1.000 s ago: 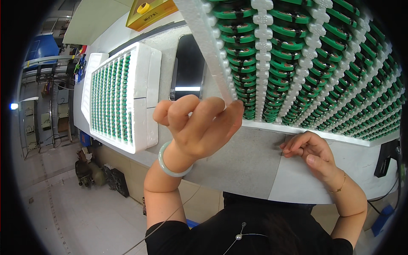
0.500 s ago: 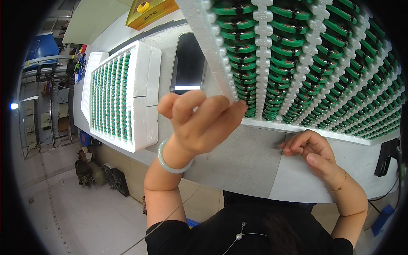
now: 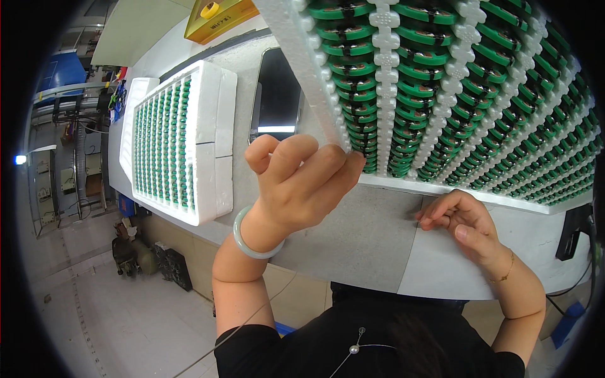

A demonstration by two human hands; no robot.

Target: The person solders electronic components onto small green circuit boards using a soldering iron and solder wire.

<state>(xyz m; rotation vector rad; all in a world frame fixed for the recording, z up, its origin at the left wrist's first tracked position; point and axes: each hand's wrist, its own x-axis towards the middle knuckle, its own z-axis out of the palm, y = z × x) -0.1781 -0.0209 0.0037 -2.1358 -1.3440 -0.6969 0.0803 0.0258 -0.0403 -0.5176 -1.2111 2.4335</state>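
A large white foam tray (image 3: pixel 389 187) stands before me, filled with rows of green-rimmed round parts (image 3: pixel 422 72) with shiny metal middles. At its near left corner is my left hand (image 3: pixel 302 183), fingers bent, with the fingertips against the end of the leftmost row. Whatever lies between those fingertips is hidden by the hand. My right hand (image 3: pixel 469 227) rests on the table just in front of the tray's near edge. Its fingers are loosely curled, the thumb is apart from them, and nothing shows in it.
To the left, another white foam tray (image 3: pixel 217 126) holds similar green parts, stacked on more foam. Between the trays lies a dark phone-like slab (image 3: pixel 275 94). A yellow box (image 3: pixel 230 16) with a yellow roll (image 3: pixel 209 9) sits behind. A black object (image 3: pixel 570 233) stands at the right.
My left hand has shifted very slightly right, its fingertips staying at the tray's corner. The right hand and the trays have not visibly moved.
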